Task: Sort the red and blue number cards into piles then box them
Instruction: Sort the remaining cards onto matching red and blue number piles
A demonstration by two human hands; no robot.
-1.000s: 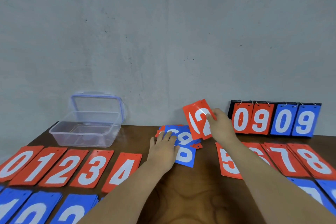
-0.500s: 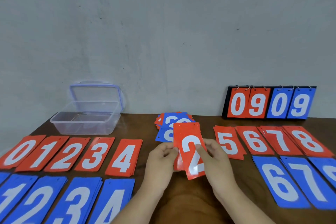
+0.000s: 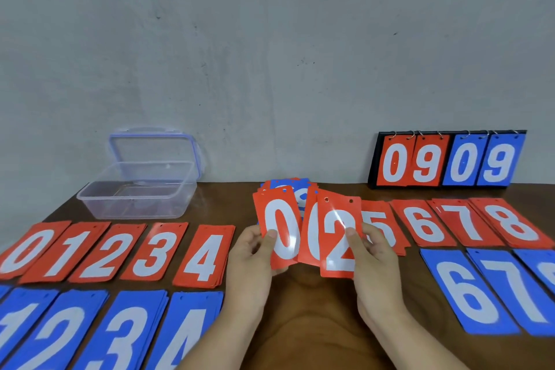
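While L hand [image 3: 249, 252] pinches a red 0 card [image 3: 280, 228] at frame ctr, R hand [image 3: 375, 261] pinches a red 2 card [image 3: 339, 237] w/ another red behind, both above counter [image 3: 315, 309], clear box [image 3: 135, 198] mid left.

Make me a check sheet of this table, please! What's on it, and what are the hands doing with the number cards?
Surface: brown wooden table, cards laid in rows.
Job's things: red piles 0 to 4 at left, blue piles 1 to 4 in front of them; red piles 5 to 8 at right, blue piles 6 and 7 in front; mixed heap at back centre; clear box open, no cards seen inside, lid upright behind it.
Clutter: flip scoreboard at back right, showing 09 09.
Hands: left hand grips red 0 card; right hand grips red 2 card, another red card behind it.
Cables: nothing seen.
Surroundings: plain grey wall.
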